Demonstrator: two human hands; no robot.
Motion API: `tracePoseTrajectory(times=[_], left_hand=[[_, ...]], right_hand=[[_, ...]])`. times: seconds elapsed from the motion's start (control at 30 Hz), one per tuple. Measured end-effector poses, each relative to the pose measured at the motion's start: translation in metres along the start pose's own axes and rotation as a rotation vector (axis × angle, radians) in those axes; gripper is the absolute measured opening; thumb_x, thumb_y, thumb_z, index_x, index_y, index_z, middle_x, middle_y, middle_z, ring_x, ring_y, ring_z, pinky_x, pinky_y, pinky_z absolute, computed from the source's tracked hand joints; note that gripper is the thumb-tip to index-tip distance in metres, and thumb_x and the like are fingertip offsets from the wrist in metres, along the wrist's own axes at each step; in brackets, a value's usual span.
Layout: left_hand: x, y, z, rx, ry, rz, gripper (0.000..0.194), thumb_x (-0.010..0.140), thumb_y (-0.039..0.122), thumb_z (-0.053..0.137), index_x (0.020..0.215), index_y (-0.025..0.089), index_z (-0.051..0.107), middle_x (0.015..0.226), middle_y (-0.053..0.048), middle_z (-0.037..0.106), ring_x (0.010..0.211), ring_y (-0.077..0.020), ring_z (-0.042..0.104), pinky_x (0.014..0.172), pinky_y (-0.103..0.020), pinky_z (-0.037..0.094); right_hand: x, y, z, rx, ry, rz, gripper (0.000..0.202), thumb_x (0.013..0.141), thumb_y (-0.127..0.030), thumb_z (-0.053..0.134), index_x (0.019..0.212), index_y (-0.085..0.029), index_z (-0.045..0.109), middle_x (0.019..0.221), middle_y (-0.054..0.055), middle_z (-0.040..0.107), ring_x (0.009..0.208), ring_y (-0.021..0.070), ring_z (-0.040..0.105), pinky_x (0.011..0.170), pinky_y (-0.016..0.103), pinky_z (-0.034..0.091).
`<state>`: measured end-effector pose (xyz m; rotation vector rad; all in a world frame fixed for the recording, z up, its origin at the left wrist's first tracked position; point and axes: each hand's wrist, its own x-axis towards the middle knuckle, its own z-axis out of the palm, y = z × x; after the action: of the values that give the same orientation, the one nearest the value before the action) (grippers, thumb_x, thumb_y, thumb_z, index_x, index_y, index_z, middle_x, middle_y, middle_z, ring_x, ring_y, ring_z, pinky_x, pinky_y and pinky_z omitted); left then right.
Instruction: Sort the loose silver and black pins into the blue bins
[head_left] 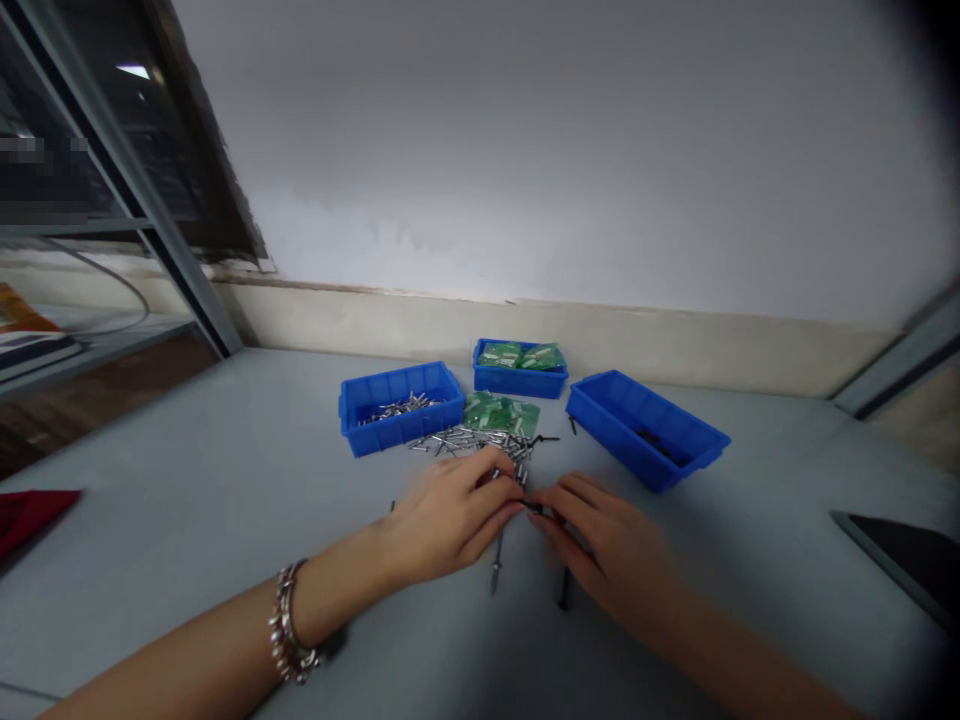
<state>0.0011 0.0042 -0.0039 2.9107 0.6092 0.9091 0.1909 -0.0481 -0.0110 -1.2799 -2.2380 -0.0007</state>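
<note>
My left hand (466, 505) and my right hand (604, 540) meet low over the table, both with fingers pinched together. Between their fingertips is a small dark part (533, 508), too small to identify. A thin pointed metal rod (496, 568) shows below my left fingers; whether they touch it is unclear. Under my right hand a black piece (564, 592) is partly covered. Just beyond my fingers lies a loose pile of short silver metal pins (472, 440), with a green printed bag (501, 412) behind it.
A blue bin (405, 432) at the left holds silver pins. The back blue bin (520, 381) holds green bags. Dark pieces lie in the right blue bin (622, 445). A dark flat object (900, 560) sits at far right, red material (34, 515) at far left.
</note>
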Motion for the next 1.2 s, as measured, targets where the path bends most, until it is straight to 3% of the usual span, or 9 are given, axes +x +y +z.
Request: tracePoseTrajectory(times=[0.57, 1.2], left_hand=[[-0.0007, -0.0009, 0.0011, 0.003, -0.012, -0.01, 0.019, 0.09, 0.021, 0.038, 0.094, 0.015, 0.055, 0.095, -0.007, 0.051, 0.077, -0.0152, 0.052, 0.065, -0.027, 0.047], [-0.0007, 0.0007, -0.0008, 0.004, -0.027, -0.036, 0.02, 0.09, 0.023, 0.036, 0.096, 0.015, 0.054, 0.096, -0.008, 0.051, 0.081, -0.017, 0.052, 0.067, -0.029, 0.047]], right_hand=[[-0.0002, -0.0016, -0.0015, 0.009, -0.057, 0.032, 0.016, 0.087, -0.02, 0.044, 0.088, -0.021, 0.06, 0.076, 0.002, 0.059, 0.073, 0.0174, 0.056, 0.061, 0.029, 0.044], [0.0015, -0.0022, -0.0018, -0.009, -0.04, 0.033, 0.017, 0.087, -0.018, 0.043, 0.091, -0.02, 0.06, 0.078, 0.003, 0.06, 0.074, 0.0182, 0.057, 0.062, 0.03, 0.046]])
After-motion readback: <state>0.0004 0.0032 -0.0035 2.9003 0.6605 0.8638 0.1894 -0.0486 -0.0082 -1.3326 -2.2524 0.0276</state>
